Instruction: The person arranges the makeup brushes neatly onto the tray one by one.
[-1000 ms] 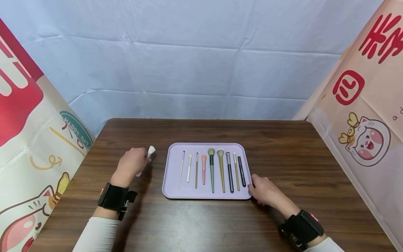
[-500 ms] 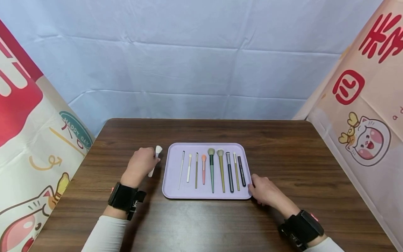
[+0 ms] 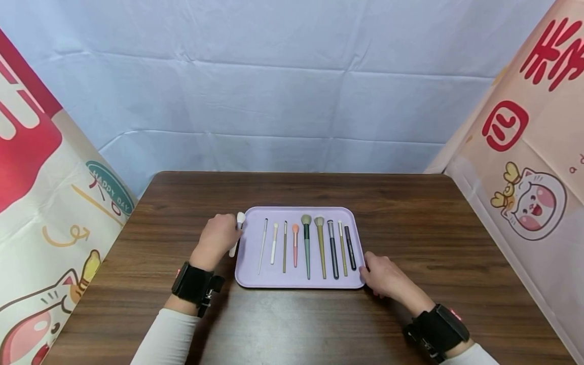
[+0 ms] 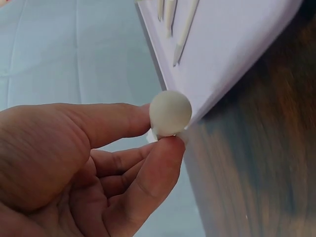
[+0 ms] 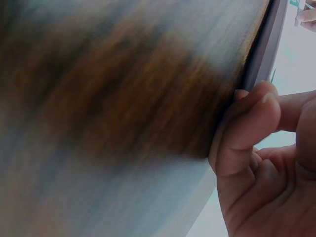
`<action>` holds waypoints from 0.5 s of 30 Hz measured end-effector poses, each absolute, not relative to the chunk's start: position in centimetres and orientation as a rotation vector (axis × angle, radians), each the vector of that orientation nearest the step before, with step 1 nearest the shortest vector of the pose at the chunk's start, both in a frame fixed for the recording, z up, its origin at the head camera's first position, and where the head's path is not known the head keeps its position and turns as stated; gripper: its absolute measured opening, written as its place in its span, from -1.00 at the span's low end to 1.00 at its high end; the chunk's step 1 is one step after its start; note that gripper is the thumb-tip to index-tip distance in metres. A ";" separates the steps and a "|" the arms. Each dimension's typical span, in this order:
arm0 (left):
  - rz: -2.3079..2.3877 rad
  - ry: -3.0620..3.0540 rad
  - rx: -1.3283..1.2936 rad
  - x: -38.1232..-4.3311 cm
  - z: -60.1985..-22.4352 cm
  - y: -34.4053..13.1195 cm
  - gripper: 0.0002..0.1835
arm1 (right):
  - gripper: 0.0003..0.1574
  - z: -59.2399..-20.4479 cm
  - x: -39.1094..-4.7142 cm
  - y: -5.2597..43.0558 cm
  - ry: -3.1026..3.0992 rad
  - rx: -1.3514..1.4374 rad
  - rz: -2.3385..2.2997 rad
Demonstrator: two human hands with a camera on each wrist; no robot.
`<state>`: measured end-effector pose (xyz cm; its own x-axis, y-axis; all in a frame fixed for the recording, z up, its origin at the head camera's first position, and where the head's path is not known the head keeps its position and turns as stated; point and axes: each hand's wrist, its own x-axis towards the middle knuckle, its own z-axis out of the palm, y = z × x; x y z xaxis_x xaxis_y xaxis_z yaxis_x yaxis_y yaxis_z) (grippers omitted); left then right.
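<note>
A white makeup brush (image 3: 240, 219) is pinched between the thumb and fingertips of my left hand (image 3: 221, 232). It stands slanted at the left rim of the lilac tray (image 3: 248, 271), bristles pointing away from me. In the left wrist view, the rounded handle end of the brush (image 4: 170, 112) faces the camera, overlapping the tray's corner. My right hand (image 3: 385, 275) grips the tray's near right corner; curled fingers (image 5: 252, 123) meet its edge in the right wrist view. Several makeup brushes lie side by side on the tray, among them a peach one (image 3: 295, 243) and a green-handled one (image 3: 307, 248).
The tray sits on a dark wood-grain table (image 3: 292, 324). A pale blue cloth (image 3: 283, 101) hangs behind the table's far edge. Printed cartoon sheets stand at the left (image 3: 59, 243) and right (image 3: 524, 167).
My left hand has moved right with the white makeup brush, from open tabletop to the tray's left rim. The right hand and the tray have stayed put.
</note>
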<state>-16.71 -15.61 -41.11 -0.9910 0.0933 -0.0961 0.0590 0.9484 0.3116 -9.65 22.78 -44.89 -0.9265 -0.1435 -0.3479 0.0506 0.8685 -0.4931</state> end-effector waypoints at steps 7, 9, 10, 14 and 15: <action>0.459 3.008 0.119 -16.8 -41.1 -14.8 -0.76 | -0.86 -44.8 -9.7 22.8 2.662 -0.073 -0.719; 0.471 3.006 0.118 -16.8 -41.1 -14.5 -0.76 | -0.86 -44.8 -9.7 22.8 2.660 -0.071 -0.718; 0.479 3.003 0.115 -16.8 -41.1 -14.4 -0.76 | -0.86 -44.8 -9.7 22.8 2.659 -0.072 -0.718; 0.502 2.986 0.100 -16.8 -41.3 -14.1 -0.78 | -0.86 -44.9 -9.7 22.8 2.654 -0.065 -0.718; 0.505 2.981 0.095 -16.8 -41.4 -14.0 -0.78 | -0.86 -44.9 -9.7 22.8 2.654 -0.064 -0.718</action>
